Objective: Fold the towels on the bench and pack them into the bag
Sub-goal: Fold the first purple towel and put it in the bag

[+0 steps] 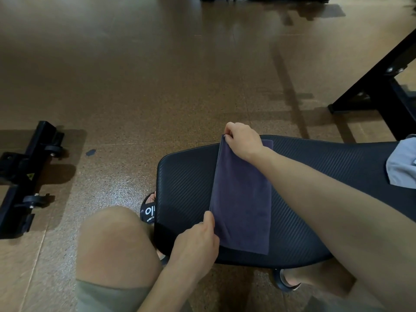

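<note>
A dark purple towel is laid on the padded black bench, its long axis running from 12 to 6 o'clock across the seat. Its left long edge is lifted clear of the padding and is held at both ends. The far corner, at 12 o'clock, is pinched by the right hand between thumb and curled fingers. The near corner, at 6 o'clock, is pinched by the left hand in the same way. The rest of the cloth lies toward 3 o'clock from both grips, flat on the bench.

The step in hand is judged to be a lengthwise fold: the raised edge would need to be carried toward 3 o'clock and set down on the opposite long edge. Both hands are placed equally for this, one at each end of the axis.

A pale grey towel is seen crumpled further along the bench at 3 o'clock, well apart and unfolded. No bag is seen.
</note>
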A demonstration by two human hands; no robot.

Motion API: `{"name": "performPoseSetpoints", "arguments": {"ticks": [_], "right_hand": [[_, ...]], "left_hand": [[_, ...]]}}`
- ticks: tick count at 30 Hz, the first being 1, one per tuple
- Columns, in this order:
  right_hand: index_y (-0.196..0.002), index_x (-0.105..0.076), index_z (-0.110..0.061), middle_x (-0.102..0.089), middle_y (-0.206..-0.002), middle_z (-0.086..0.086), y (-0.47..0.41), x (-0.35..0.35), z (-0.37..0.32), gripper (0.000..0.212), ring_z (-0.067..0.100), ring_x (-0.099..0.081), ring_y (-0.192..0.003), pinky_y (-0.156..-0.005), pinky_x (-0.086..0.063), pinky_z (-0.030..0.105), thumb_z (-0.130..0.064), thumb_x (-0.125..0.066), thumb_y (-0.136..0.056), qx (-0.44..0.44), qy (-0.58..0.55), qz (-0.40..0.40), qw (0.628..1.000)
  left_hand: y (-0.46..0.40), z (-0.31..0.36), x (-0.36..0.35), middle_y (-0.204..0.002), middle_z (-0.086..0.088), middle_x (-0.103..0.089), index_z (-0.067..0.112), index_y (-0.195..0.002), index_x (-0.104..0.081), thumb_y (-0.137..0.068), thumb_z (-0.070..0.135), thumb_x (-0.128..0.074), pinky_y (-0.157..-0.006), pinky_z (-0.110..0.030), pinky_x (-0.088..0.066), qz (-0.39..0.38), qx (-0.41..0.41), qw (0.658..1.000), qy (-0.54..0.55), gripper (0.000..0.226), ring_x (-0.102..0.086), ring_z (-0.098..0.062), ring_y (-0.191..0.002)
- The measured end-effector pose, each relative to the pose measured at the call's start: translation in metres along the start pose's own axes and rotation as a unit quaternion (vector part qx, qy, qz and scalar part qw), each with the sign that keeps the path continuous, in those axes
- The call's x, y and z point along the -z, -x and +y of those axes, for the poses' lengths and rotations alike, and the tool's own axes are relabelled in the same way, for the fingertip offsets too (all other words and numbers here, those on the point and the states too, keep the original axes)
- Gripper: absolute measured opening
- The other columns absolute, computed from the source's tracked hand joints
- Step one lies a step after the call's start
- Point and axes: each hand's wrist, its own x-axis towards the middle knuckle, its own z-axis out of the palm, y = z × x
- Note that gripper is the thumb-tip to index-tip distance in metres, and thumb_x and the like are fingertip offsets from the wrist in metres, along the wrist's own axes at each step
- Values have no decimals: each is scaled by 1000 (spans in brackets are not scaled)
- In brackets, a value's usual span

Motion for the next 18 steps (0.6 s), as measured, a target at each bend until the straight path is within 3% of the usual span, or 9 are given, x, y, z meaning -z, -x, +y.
{"name": "performPoseSetpoints", "arguments": {"ticks": [3, 6, 10, 12, 14, 16, 18], "right_hand": [[-122, -56, -18, -56, -117, 5, 7, 2, -2, 21, 28, -60, -96, -76, -45, 37, -25, -48, -104, -4, -30, 13, 999], [-136, -52, -16, -51, -129, 5, 30, 8, 5, 32, 23, -62, -97, -79, -49, 37, -24, -47, -105, -25, -98, 70, 992], [-139, -53, -13, -54, -137, 4, 78, 11, 30, 37, 25, -57, -117, -98, -48, 38, -22, -50, -104, -9, -53, 122, 991], [-149, -46, -14, -49, -149, 6, 102, 7, 40, 47, 27, -48, -134, -112, -41, 41, -26, -50, -104, -12, 5, 108, 994], [-160, -29, -17, -32, -164, 7, 120, 0, 43, 60, 27, -29, -151, -124, -26, 42, -35, -45, -105, -14, 52, 62, 997], [-164, -9, -19, -11, -171, 5, 129, -7, 44, 67, 24, -7, -158, -128, -11, 43, -44, -34, -107, -10, 93, 9, 996], [-164, 0, -19, 0, -172, 6, 132, -13, 45, 69, 22, 3, -158, -129, -4, 43, -49, -27, -107, -19, 110, -13, 994]], "left_hand": [[0, -2, 0, -78, 10, -49, 29, -98, -25, -107, 34, -34, -50, -25, -25, 3, -10, 1000, -5, 14, -44, -9, -58], [-4, -3, 12, -94, 8, -61, 29, -104, -27, -107, 49, -33, -58, -28, -35, 38, -28, 998, -37, 21, -62, -16, -76], [-43, 4, 47, -107, 1, -59, 20, -115, -36, -106, 44, -39, -68, -36, -45, 102, -57, 991, -63, 26, -65, -25, -94], [-74, 9, 61, -106, 0, -58, 17, -116, -42, -105, 40, -44, -75, -41, -51, 97, -68, 993, -9, 26, -63, -25, -94], [-105, 16, 65, -107, -1, -58, 14, -118, -47, -105, 39, -45, -79, -41, -52, 90, -70, 993, 11, 29, -61, -24, -95], [-131, 23, 64, -111, -5, -59, 12, -116, -49, -106, 41, -45, -79, -40, -51, 99, -65, 993, -15, 31, -61, -25, -96], [-150, 30, 65, -111, -9, -61, 10, -112, -52, -106, 41, -45, -77, -40, -50, 104, -50, 993, -22, 33, -62, -28, -95]]}}
